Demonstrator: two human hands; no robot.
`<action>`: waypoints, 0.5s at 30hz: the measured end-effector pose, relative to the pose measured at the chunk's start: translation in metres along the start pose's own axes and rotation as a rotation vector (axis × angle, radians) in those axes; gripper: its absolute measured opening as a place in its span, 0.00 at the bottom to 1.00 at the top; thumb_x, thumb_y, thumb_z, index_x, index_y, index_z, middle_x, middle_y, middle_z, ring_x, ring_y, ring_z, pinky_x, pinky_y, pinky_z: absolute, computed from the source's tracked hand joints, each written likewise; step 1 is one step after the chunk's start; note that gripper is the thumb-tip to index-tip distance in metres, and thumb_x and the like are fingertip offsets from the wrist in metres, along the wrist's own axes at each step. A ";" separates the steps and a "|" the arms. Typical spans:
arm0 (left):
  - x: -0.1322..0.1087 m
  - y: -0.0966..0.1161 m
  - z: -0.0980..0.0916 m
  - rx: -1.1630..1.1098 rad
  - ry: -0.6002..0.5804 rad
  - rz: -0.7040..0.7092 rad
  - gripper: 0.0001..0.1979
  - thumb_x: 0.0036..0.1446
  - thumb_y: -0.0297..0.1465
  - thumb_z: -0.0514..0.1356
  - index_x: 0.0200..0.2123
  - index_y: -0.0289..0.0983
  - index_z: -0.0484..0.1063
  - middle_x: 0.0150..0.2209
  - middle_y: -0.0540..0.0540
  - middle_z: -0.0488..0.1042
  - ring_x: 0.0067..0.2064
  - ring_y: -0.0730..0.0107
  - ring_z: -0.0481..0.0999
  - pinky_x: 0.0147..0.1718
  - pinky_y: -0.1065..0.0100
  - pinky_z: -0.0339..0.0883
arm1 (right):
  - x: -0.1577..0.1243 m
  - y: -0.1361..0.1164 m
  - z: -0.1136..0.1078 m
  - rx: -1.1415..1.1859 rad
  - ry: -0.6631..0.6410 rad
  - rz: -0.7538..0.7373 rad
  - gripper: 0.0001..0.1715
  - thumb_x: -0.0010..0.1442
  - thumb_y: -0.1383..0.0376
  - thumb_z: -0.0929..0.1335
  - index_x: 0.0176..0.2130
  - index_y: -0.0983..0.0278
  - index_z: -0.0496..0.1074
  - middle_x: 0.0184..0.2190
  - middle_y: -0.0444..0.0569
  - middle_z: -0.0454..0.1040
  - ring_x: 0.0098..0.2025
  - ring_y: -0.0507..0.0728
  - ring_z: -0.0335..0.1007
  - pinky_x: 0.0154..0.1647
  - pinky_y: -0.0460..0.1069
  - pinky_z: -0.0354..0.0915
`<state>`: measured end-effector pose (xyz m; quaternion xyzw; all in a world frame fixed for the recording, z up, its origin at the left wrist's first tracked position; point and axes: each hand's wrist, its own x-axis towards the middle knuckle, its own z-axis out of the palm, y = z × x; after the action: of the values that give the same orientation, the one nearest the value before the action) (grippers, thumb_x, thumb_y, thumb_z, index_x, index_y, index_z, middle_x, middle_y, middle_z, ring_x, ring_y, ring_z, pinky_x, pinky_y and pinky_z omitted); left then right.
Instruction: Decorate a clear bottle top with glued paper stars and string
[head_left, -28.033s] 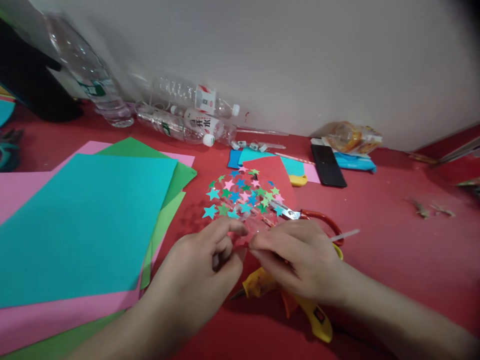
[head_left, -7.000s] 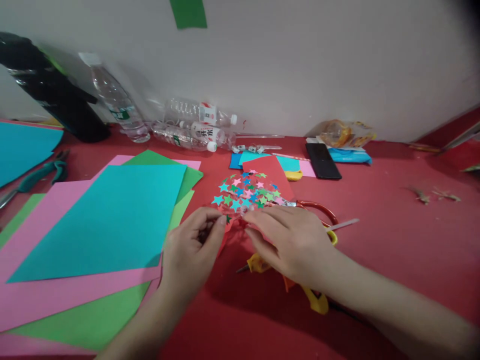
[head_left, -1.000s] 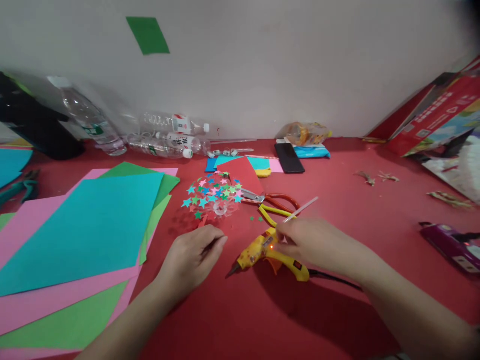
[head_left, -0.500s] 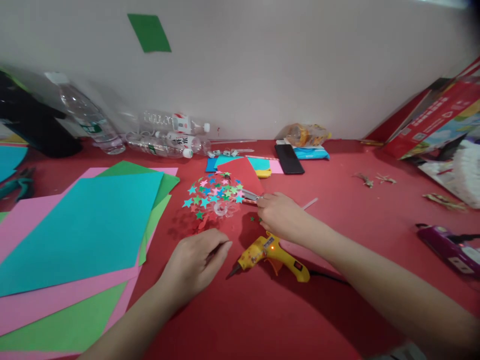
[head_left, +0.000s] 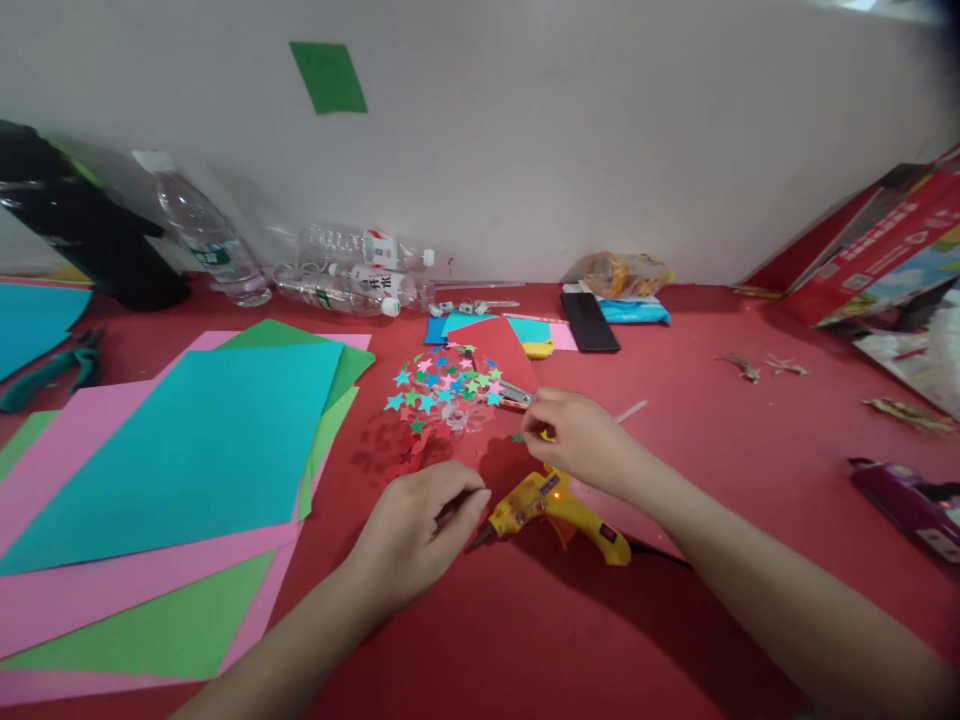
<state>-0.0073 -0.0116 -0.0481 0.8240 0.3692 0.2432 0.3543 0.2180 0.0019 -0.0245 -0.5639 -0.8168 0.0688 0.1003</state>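
My left hand (head_left: 420,525) rests on the red table with its fingers curled in a pinch; something thin seems to sit between them, too small to name. My right hand (head_left: 577,438) lies further back, fingertips pinched together beside a tiny green star (head_left: 517,437) and over the scissors (head_left: 514,395). Just left of it is a clear piece covered in coloured paper stars (head_left: 446,390). A yellow glue gun (head_left: 555,505), with a lit orange lamp, lies between my two hands, nozzle pointing at my left hand. A white stick (head_left: 631,411) pokes out behind my right hand.
Teal, pink and green paper sheets (head_left: 172,450) cover the left. Plastic bottles (head_left: 352,275) line the wall, with a black phone (head_left: 590,322) and small paper pieces nearby. Pliers (head_left: 52,365) lie far left. A purple glue gun (head_left: 904,495) and a red box (head_left: 870,250) are right.
My right hand left the glue gun's grip and went forward to the scissors and loose stars, then drew back slightly. My left hand stayed curled in place.
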 end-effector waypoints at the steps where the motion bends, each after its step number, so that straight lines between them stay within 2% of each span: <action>1: 0.000 0.004 0.001 -0.103 -0.005 -0.056 0.11 0.62 0.34 0.53 0.30 0.38 0.69 0.26 0.51 0.70 0.28 0.73 0.68 0.28 0.69 0.59 | -0.003 -0.006 -0.005 0.066 0.005 -0.006 0.09 0.59 0.71 0.63 0.32 0.64 0.74 0.33 0.46 0.74 0.33 0.51 0.69 0.33 0.45 0.61; 2: 0.001 0.007 0.002 -0.229 -0.016 -0.117 0.10 0.61 0.35 0.54 0.30 0.38 0.70 0.25 0.52 0.70 0.27 0.73 0.68 0.26 0.70 0.59 | -0.006 -0.012 -0.009 0.164 0.011 -0.017 0.10 0.59 0.70 0.63 0.32 0.63 0.73 0.32 0.44 0.73 0.32 0.49 0.68 0.32 0.44 0.61; 4: 0.001 0.014 0.004 -0.479 -0.032 -0.234 0.09 0.59 0.36 0.55 0.31 0.38 0.69 0.23 0.53 0.69 0.22 0.76 0.65 0.22 0.72 0.58 | -0.010 -0.026 -0.014 0.621 0.041 -0.014 0.07 0.57 0.70 0.65 0.29 0.63 0.72 0.30 0.43 0.72 0.30 0.49 0.67 0.31 0.44 0.61; 5: 0.001 0.016 0.004 -0.575 -0.039 -0.282 0.09 0.58 0.37 0.57 0.31 0.38 0.69 0.23 0.53 0.69 0.21 0.77 0.64 0.20 0.73 0.57 | -0.011 -0.032 -0.015 0.768 0.072 -0.014 0.07 0.56 0.70 0.65 0.28 0.63 0.71 0.29 0.42 0.71 0.30 0.49 0.66 0.31 0.45 0.61; 7: 0.001 0.018 0.004 -0.691 -0.030 -0.342 0.10 0.55 0.39 0.59 0.29 0.38 0.68 0.23 0.53 0.70 0.19 0.79 0.63 0.17 0.75 0.56 | -0.013 -0.042 -0.013 0.908 0.147 -0.021 0.07 0.55 0.71 0.66 0.26 0.63 0.70 0.28 0.42 0.70 0.31 0.50 0.65 0.34 0.46 0.62; 10: 0.000 0.017 0.003 -0.756 0.020 -0.366 0.11 0.53 0.38 0.61 0.27 0.37 0.68 0.22 0.53 0.70 0.19 0.80 0.63 0.16 0.76 0.55 | -0.016 -0.052 -0.007 0.841 0.282 -0.080 0.07 0.56 0.72 0.66 0.28 0.63 0.70 0.29 0.43 0.68 0.33 0.51 0.65 0.36 0.47 0.62; 15: -0.002 0.016 0.001 -0.774 0.106 -0.346 0.08 0.54 0.36 0.60 0.28 0.37 0.70 0.20 0.54 0.68 0.18 0.80 0.62 0.16 0.76 0.55 | -0.027 -0.059 0.001 0.459 0.459 -0.235 0.06 0.59 0.72 0.65 0.32 0.65 0.71 0.32 0.47 0.69 0.36 0.54 0.64 0.39 0.51 0.60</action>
<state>-0.0009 -0.0212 -0.0364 0.5423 0.4012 0.3431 0.6536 0.1731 -0.0440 -0.0140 -0.4294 -0.7955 0.1102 0.4130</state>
